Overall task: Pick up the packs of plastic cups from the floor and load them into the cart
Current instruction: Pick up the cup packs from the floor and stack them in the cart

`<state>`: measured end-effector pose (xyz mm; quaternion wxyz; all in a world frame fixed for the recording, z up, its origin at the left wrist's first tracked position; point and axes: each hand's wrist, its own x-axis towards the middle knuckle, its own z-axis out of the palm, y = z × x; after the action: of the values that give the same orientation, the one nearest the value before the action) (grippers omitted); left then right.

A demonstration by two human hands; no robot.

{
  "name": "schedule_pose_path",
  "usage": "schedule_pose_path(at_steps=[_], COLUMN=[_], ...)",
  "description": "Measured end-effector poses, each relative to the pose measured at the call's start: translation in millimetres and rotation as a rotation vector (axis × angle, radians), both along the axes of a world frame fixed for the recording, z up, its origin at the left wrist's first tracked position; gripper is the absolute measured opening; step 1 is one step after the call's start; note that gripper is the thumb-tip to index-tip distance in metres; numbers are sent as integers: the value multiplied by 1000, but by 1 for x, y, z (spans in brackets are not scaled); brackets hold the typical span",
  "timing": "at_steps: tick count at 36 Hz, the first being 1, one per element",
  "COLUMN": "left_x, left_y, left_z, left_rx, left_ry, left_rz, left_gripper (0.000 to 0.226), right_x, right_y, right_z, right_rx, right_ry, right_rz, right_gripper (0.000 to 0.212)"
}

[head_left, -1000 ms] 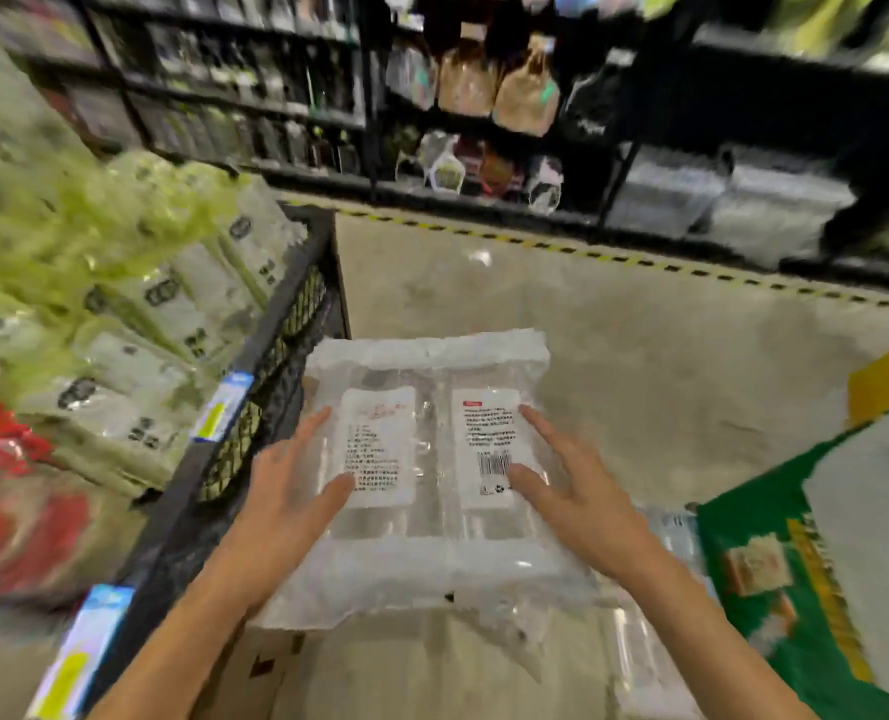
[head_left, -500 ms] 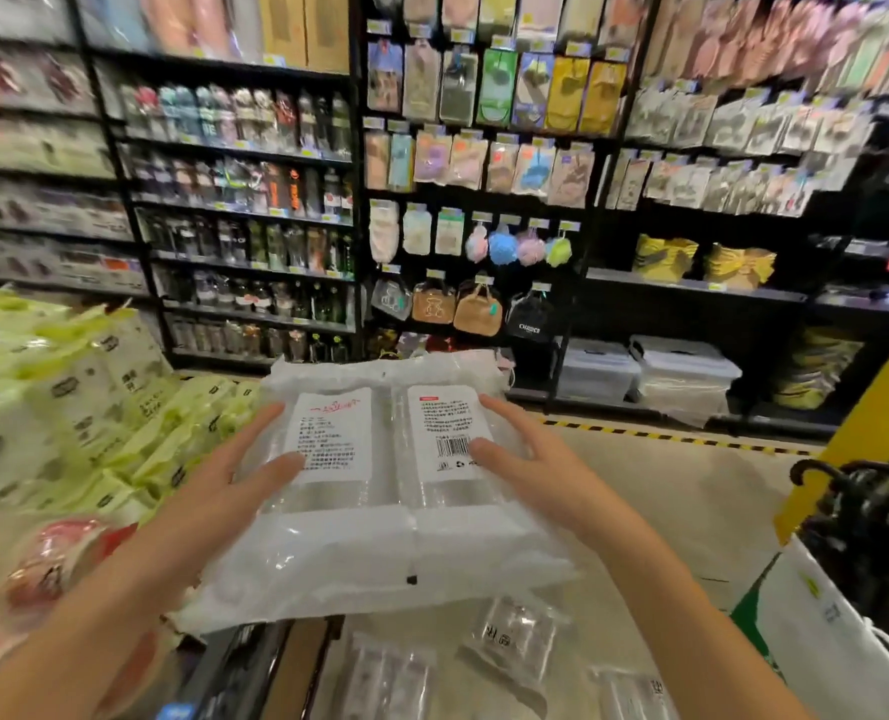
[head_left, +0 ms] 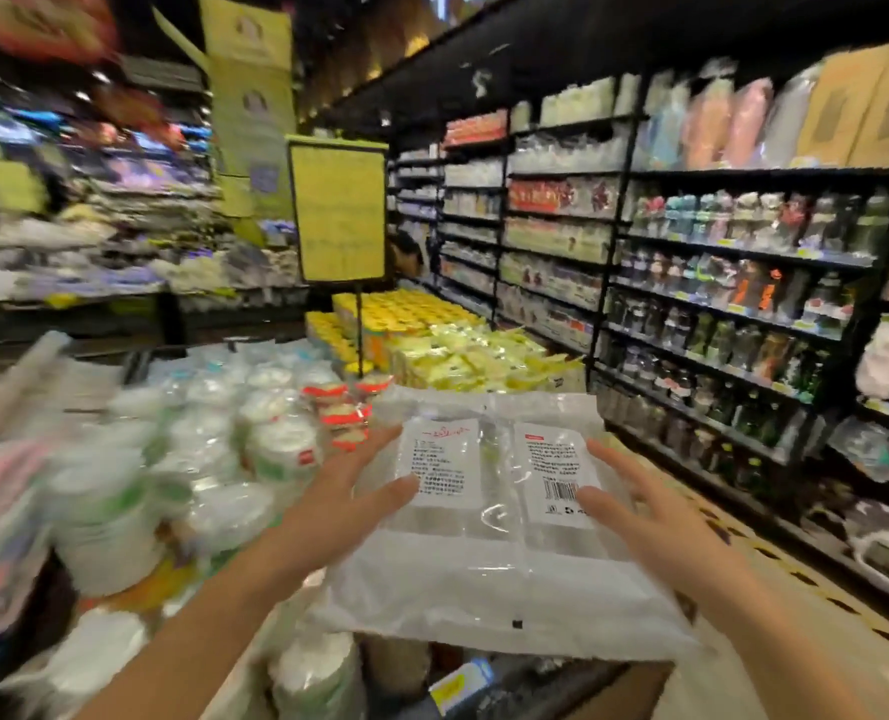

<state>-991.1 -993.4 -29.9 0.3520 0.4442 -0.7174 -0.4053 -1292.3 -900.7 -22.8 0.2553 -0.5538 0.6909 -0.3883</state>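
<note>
In a shop aisle lined with black metal shelves (head_left: 717, 262) of bottles, above a pale smooth floor (head_left: 858, 672), a flat, glossy clear-film pack of plastic cups (head_left: 494, 563) with two white labels is held up between the left hand (head_left: 348, 506) and right hand (head_left: 655, 517), fingers straight and spread against it.

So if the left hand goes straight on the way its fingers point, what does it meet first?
Probably the red-lidded tubs just beyond the left hand, beside the pack it carries. Depth is unclear, so it may pass above them.
</note>
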Motion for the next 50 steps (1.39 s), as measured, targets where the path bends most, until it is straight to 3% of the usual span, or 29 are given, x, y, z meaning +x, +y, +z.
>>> schedule_pose_path(at_steps=[6, 12, 18, 21, 26, 30, 37, 41, 47, 50], left_x=[91, 190, 273, 318, 390, 444, 520, 553, 598, 623], left_y=[60, 135, 216, 257, 326, 377, 464, 514, 567, 582], left_z=[-6, -14, -15, -15, -14, -7, -6, -16, -43, -58], left_rx=[42, 18, 32, 60, 88, 71, 90, 134, 183, 175], left_ry=[27, -52, -50, -76, -36, -33, 69, 64, 17, 8], left_rz=[283, 591, 849, 961, 1121, 1223, 1402, 1525, 1691, 1759], left_gripper=[52, 61, 51, 49, 65, 53, 51, 58, 64, 68], right_x=[77, 182, 300, 364, 476, 566, 706, 774, 857, 897], right_y=[-43, -53, -45, -37, -9, 15, 73, 110, 160, 170], right_z=[-2, -4, -5, -6, -2, -9, -22, -38, -47, -54], right_rx=[-51, -69, -3, 37, 10, -48, -88, -45, 200, 245], right_ry=[-77, -12, 20, 50, 70, 50, 28, 36, -69, -69], right_rz=[345, 648, 891, 1007, 1183, 1293, 1441, 1549, 1713, 1761], right_gripper=[55, 53, 55, 60, 64, 72, 51, 50, 54, 46])
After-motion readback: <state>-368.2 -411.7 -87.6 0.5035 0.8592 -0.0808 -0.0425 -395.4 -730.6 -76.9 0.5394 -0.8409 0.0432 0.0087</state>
